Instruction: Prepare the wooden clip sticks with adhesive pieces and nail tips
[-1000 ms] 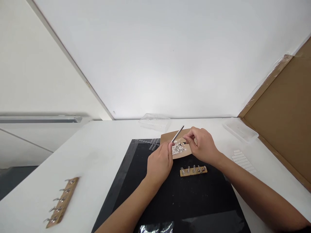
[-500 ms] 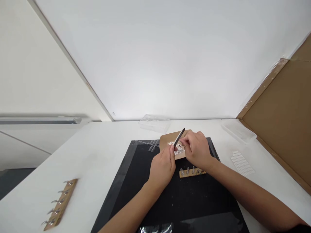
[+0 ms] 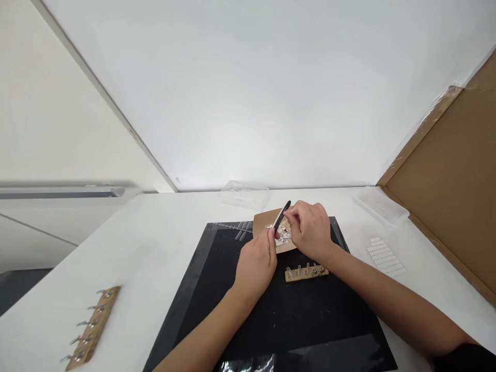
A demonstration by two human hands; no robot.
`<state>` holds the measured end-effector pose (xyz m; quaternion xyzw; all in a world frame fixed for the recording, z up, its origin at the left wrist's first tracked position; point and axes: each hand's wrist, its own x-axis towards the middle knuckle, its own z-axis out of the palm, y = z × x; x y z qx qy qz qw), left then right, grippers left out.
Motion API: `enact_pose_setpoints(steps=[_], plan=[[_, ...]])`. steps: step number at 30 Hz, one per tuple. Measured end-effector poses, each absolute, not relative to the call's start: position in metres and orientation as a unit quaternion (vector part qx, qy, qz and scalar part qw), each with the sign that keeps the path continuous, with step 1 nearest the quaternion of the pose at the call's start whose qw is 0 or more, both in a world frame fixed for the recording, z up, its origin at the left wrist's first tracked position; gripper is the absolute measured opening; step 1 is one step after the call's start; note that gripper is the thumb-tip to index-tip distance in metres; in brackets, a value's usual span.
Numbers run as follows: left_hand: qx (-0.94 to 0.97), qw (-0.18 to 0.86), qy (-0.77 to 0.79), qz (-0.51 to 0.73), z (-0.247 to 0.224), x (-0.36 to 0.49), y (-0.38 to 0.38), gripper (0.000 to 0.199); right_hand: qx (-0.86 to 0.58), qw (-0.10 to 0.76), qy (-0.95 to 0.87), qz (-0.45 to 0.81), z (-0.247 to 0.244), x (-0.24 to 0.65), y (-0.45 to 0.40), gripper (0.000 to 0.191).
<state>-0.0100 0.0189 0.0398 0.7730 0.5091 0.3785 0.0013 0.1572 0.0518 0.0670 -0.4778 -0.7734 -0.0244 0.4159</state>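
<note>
My left hand [image 3: 256,258] is closed around the lower end of a slim nail file [image 3: 283,213], dark on one face with a pale edge, tilted up to the right. Beside its upper part, my right hand [image 3: 311,227] has thumb and fingers pinched together; whatever they hold is too small to make out. Beneath both hands lies a brown paper sheet [image 3: 261,221] bearing a heap of small white pieces [image 3: 284,236]. Just in front of it, a wooden strip [image 3: 306,274] carries several clear nail tips on stands.
A black mat [image 3: 248,310] covers the middle of the white table. Clear nail tips on a stem [image 3: 242,231] lie at its back left. Another clip strip [image 3: 94,328] is far left. Clear plastic trays [image 3: 244,195] stand behind; a white tab sheet [image 3: 386,257] lies right, near a cardboard panel [image 3: 449,196].
My right hand has moved slightly up and left along the nail file, near its top end. The whole view has shifted a little; the left hand keeps its hold.
</note>
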Motion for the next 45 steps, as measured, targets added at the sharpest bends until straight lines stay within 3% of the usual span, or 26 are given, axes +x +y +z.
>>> enact_pose_setpoints(steps=[7,15,20,28,38,43,45], plan=[[0.770,-0.016,0.530,0.354,0.037,-0.014,0.021,0.045,-0.446,0.368,-0.816,-0.002,0.078,0.161,0.048,0.026],[0.661,-0.074,0.696,0.271,0.047,-0.044,0.045,0.044,-0.472,0.442,-0.763,-0.007,0.104,0.192,0.052,0.022],[0.620,-0.065,0.762,0.176,0.054,-0.053,0.053,0.048,-0.476,0.421,-0.772,-0.015,0.104,0.196,0.049,0.022],[0.610,-0.032,0.781,0.131,0.051,-0.059,0.056,0.044,-0.462,0.403,-0.789,-0.051,0.109,0.193,0.037,0.023],[0.651,-0.095,0.688,0.306,0.053,-0.048,0.039,0.030,-0.437,0.395,-0.806,-0.063,0.116,0.198,0.013,0.029],[0.689,-0.022,0.619,0.377,0.052,-0.024,0.019,0.045,-0.333,0.300,-0.875,-0.183,0.088,0.211,0.003,0.036],[0.726,0.069,0.523,0.441,0.050,-0.013,0.011,0.043,-0.317,0.290,-0.881,-0.196,0.077,0.217,-0.001,0.037]])
